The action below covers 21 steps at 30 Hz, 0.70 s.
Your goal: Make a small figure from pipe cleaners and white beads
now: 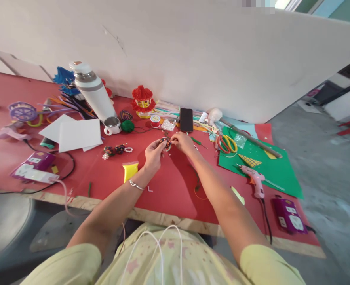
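Note:
Between the fingers of my left hand (155, 153) is a small dark multicoloured yarn piece (166, 143), raised above the red tabletop. My right hand (182, 141) meets it from the other side, its fingers pinched at the piece's right edge; whether they grip the yarn or something finer is too small to make out. Left of my hands lie similar yarn pieces (115, 150) with white beads attached. A green yarn ball (127, 126), a multicoloured yarn ball (125, 115), a red thread spool (155, 121) and a pile of white beads (168, 125) sit just beyond.
A white bottle (94, 93) and a metal cup (112, 125) stand at the back left. Further right are a phone (186, 120), scissors (227, 144), a pink glue gun (254, 178) and a purple power box (289, 215). A yellow packet (130, 171) lies near my left wrist.

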Each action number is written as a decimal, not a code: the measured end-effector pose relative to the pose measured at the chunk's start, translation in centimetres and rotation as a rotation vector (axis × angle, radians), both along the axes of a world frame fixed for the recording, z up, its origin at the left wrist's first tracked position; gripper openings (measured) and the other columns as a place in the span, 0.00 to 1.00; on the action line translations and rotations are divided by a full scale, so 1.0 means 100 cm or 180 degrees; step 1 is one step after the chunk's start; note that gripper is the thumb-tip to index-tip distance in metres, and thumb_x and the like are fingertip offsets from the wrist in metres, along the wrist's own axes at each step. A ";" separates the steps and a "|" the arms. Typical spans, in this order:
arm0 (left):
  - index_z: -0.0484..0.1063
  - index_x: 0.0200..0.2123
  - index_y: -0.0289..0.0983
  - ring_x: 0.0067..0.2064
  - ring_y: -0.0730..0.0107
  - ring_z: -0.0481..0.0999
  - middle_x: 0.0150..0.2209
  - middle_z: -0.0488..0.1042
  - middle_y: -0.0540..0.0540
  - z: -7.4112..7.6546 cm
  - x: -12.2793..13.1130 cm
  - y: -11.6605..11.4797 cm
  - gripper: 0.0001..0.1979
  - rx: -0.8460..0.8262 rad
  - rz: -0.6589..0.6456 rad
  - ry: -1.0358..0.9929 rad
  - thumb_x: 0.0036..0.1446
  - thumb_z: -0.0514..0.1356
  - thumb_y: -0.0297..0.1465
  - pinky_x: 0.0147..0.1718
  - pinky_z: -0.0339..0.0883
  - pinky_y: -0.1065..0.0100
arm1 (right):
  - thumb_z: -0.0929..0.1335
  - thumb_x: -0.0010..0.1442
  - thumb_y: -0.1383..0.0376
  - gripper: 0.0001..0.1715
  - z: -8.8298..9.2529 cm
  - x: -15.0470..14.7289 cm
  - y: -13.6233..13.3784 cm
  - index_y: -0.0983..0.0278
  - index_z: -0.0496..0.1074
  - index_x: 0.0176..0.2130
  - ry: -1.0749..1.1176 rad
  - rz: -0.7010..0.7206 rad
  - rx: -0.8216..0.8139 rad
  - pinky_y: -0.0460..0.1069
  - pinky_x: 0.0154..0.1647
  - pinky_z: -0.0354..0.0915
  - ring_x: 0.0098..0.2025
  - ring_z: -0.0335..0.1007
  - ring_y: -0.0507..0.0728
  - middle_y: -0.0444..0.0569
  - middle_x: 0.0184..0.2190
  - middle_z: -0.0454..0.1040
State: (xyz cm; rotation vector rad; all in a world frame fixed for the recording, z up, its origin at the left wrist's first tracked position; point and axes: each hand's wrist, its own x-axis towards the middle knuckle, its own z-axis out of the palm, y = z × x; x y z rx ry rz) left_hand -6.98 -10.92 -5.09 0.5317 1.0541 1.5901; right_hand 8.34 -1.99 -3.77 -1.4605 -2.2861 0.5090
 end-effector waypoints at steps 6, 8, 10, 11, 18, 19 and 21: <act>0.79 0.40 0.34 0.24 0.81 0.71 0.30 0.79 0.49 0.001 -0.007 0.003 0.22 -0.0151 -0.0121 -0.0445 0.43 0.77 0.37 0.18 0.60 0.78 | 0.74 0.57 0.55 0.13 0.008 0.023 -0.006 0.61 0.80 0.35 0.2020 -0.0650 -0.0341 0.49 0.36 0.65 0.34 0.71 0.55 0.46 0.31 0.79; 0.79 0.40 0.35 0.25 0.80 0.74 0.30 0.79 0.49 0.001 -0.007 0.003 0.21 -0.0173 -0.0194 -0.0479 0.43 0.77 0.36 0.19 0.62 0.78 | 0.75 0.55 0.50 0.18 0.009 0.029 -0.013 0.62 0.79 0.36 0.2627 -0.0913 -0.0563 0.47 0.29 0.61 0.28 0.67 0.53 0.44 0.28 0.76; 0.78 0.40 0.35 0.26 0.77 0.76 0.30 0.79 0.50 0.001 -0.006 0.002 0.21 -0.0204 -0.0296 -0.0481 0.44 0.77 0.36 0.20 0.65 0.77 | 0.75 0.53 0.47 0.21 0.007 0.034 -0.022 0.61 0.79 0.37 0.2912 -0.1081 -0.0693 0.46 0.24 0.57 0.25 0.64 0.51 0.42 0.26 0.74; 0.78 0.41 0.36 0.27 0.76 0.77 0.30 0.79 0.49 0.001 -0.005 0.001 0.21 -0.0217 -0.0360 -0.0482 0.45 0.77 0.37 0.20 0.66 0.76 | 0.76 0.52 0.47 0.22 0.006 0.036 -0.026 0.61 0.78 0.38 0.2971 -0.1144 -0.0716 0.45 0.23 0.57 0.25 0.65 0.51 0.42 0.26 0.74; 0.79 0.41 0.37 0.34 0.71 0.81 0.38 0.83 0.47 0.004 0.005 -0.004 0.22 0.0058 -0.0654 -0.0435 0.44 0.78 0.37 0.28 0.76 0.73 | 0.77 0.51 0.50 0.24 -0.010 0.035 -0.048 0.62 0.79 0.43 0.3176 -0.0914 -0.0757 0.48 0.30 0.69 0.29 0.72 0.53 0.45 0.31 0.80; 0.79 0.41 0.37 0.35 0.71 0.82 0.38 0.82 0.47 0.004 0.007 -0.004 0.22 0.0099 -0.0724 -0.0427 0.44 0.78 0.37 0.30 0.78 0.71 | 0.76 0.51 0.50 0.23 -0.011 0.033 -0.050 0.62 0.79 0.42 0.3115 -0.0868 -0.0663 0.49 0.32 0.70 0.29 0.72 0.54 0.45 0.30 0.80; 0.79 0.42 0.36 0.37 0.70 0.82 0.38 0.82 0.47 0.003 0.009 -0.006 0.23 0.0131 -0.0866 -0.0429 0.44 0.78 0.37 0.33 0.80 0.69 | 0.76 0.52 0.51 0.21 -0.011 0.029 -0.054 0.62 0.80 0.40 0.2967 -0.0812 -0.0427 0.50 0.34 0.71 0.30 0.74 0.55 0.46 0.30 0.81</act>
